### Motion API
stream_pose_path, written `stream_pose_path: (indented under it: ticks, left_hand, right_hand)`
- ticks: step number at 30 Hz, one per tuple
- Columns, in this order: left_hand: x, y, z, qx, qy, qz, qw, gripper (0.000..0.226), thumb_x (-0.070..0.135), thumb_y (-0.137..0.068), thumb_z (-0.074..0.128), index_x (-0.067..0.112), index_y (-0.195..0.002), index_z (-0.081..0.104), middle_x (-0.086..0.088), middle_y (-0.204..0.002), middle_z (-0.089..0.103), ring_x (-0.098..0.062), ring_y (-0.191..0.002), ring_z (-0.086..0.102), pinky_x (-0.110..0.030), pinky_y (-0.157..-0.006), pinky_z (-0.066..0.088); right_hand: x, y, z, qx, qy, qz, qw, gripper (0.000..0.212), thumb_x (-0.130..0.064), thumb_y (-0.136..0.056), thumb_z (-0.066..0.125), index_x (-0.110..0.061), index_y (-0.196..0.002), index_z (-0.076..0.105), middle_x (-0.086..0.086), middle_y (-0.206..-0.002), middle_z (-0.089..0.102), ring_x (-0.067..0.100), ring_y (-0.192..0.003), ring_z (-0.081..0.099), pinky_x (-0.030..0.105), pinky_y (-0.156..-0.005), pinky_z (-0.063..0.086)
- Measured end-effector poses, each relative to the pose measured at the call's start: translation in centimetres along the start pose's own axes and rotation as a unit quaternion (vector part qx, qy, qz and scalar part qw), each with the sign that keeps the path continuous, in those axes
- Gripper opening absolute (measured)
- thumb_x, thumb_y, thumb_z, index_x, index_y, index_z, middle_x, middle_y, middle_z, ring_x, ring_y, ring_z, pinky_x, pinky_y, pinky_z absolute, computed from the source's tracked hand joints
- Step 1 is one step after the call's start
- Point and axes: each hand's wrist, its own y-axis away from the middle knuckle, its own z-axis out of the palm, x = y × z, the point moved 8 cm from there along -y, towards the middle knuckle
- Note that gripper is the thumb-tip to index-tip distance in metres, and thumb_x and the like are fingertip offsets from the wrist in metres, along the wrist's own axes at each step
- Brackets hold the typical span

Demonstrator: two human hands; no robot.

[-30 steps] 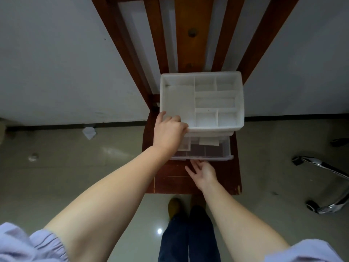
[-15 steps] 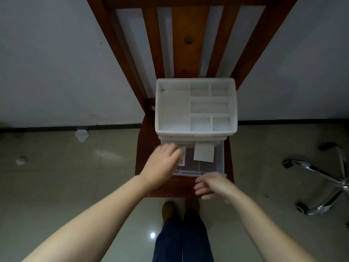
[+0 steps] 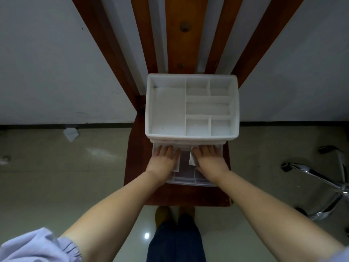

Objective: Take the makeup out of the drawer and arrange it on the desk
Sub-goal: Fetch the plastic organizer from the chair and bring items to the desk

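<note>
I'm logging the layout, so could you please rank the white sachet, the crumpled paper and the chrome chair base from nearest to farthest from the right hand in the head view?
From the right hand:
1. White sachet, in the drawer, touching its thumb side.
2. Chrome chair base, on the floor to its right.
3. Crumpled paper, far left by the wall.

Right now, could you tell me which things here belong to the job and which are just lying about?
Job: drawer, pulled open; white packets in it; organizer; left hand and right hand, both reaching into the drawer.

Lying about: crumpled paper on floor; swivel chair base.
</note>
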Motion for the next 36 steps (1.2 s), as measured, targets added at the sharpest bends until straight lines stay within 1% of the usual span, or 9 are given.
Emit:
stream_pose_path:
  ticks: [2, 5, 9, 11, 14, 16, 19, 30, 36]
  left_hand:
    - [-0.3, 0.0, -0.2, 0.005, 0.006, 0.009, 1.000, 0.083, 0.006, -0.088, 0.052, 0.014, -0.149, -0.004, -0.014, -0.154, 0.013, -0.034, -0.143, 0.011, -0.045, -0.117, 0.010]
    - [-0.7, 0.9, -1.2, -0.022, 0.109, 0.017, 0.994, 0.087, 0.027, -0.084, 0.063, 0.017, -0.149, 0.005, -0.015, -0.144, 0.030, -0.035, -0.133, 0.031, -0.043, -0.102, 0.040]
    - [-1.8, 4.6, -4.4, 0.028, 0.307, 0.029, 0.951, 0.090, 0.042, -0.075, 0.066, 0.028, -0.147, 0.014, -0.009, -0.139, 0.036, -0.027, -0.125, 0.040, -0.037, -0.093, 0.049]
    - [-2.4, 7.0, -4.1, -0.005, 0.406, 0.013, 0.914, 0.088, 0.048, -0.073, 0.065, 0.038, -0.145, 0.017, -0.003, -0.140, 0.034, -0.020, -0.127, 0.040, -0.030, -0.098, 0.045]
    - [-0.7, 9.9, -0.5, -0.186, 0.435, 0.028, 0.881, 0.080, 0.047, -0.075, 0.064, 0.038, -0.143, 0.025, 0.001, -0.142, 0.039, -0.017, -0.130, 0.041, -0.025, -0.101, 0.039]
    - [0.5, 10.6, 2.1, -0.287, 0.379, 0.040, 0.879, 0.081, 0.046, -0.077, 0.062, 0.033, -0.146, 0.023, -0.005, -0.148, 0.034, -0.022, -0.137, 0.032, -0.028, -0.104, 0.033]
    - [0.7, 9.9, 3.6, -0.323, 0.361, 0.005, 0.875, 0.089, 0.047, -0.078, 0.061, 0.029, -0.149, 0.010, -0.012, -0.153, 0.022, -0.028, -0.140, 0.024, -0.034, -0.110, 0.029]
    - [-0.1, 4.6, 0.6, -0.245, 0.368, -0.031, 0.897, 0.104, 0.043, -0.077, 0.065, 0.037, -0.146, -0.012, -0.020, -0.151, 0.019, -0.036, -0.135, 0.031, -0.043, -0.108, 0.035]
    - [-2.6, 2.0, -1.1, -0.159, 0.358, -0.077, 0.917, 0.108, 0.043, -0.074, 0.067, 0.036, -0.146, -0.013, -0.016, -0.151, 0.018, -0.034, -0.135, 0.028, -0.039, -0.102, 0.037]
  right_hand:
    - [0.0, 0.3, -0.4, -0.001, -0.021, -0.007, 1.000, 0.063, -0.030, -0.087, 0.060, -0.016, -0.139, 0.028, 0.017, -0.142, 0.031, 0.035, -0.132, 0.029, 0.047, -0.108, 0.030]
    - [-0.1, 1.1, -1.8, 0.017, -0.121, -0.006, 0.992, 0.062, -0.040, -0.083, 0.062, -0.017, -0.133, 0.033, 0.012, -0.133, 0.040, 0.031, -0.122, 0.040, 0.040, -0.095, 0.042]
    - [0.2, 3.9, -3.7, 0.006, -0.392, 0.028, 0.919, 0.068, -0.050, -0.075, 0.067, -0.029, -0.131, 0.033, -0.003, -0.122, 0.047, 0.013, -0.110, 0.050, 0.023, -0.086, 0.045]
    - [-0.2, 5.9, -3.2, -0.090, -0.498, 0.029, 0.862, 0.072, -0.052, -0.074, 0.067, -0.034, -0.133, 0.032, -0.006, -0.121, 0.047, 0.007, -0.107, 0.052, 0.017, -0.085, 0.045]
    - [-2.8, 9.4, -0.1, -0.332, -0.488, 0.003, 0.807, 0.074, -0.045, -0.080, 0.068, -0.025, -0.141, 0.031, 0.006, -0.118, 0.058, 0.016, -0.099, 0.061, 0.028, -0.084, 0.050]
    - [-3.8, 10.7, 2.2, -0.402, -0.410, -0.001, 0.819, 0.084, -0.042, -0.083, 0.066, -0.018, -0.148, 0.019, 0.013, -0.128, 0.056, 0.014, -0.098, 0.057, 0.023, -0.083, 0.047]
    - [-3.4, 10.0, 3.1, -0.367, -0.335, 0.013, 0.868, 0.097, -0.048, -0.084, 0.062, -0.017, -0.151, 0.000, 0.009, -0.154, 0.026, 0.018, -0.133, 0.038, 0.025, -0.108, 0.033]
    - [0.3, 4.4, -0.1, -0.298, -0.321, 0.048, 0.898, 0.102, -0.047, -0.080, 0.065, -0.024, -0.151, -0.005, 0.008, -0.155, 0.024, 0.023, -0.137, 0.034, 0.033, -0.111, 0.032]
    - [1.1, 1.7, -2.1, -0.213, -0.315, 0.059, 0.923, 0.103, -0.044, -0.080, 0.066, -0.025, -0.150, -0.006, 0.011, -0.146, 0.038, 0.024, -0.127, 0.044, 0.026, -0.097, 0.039]
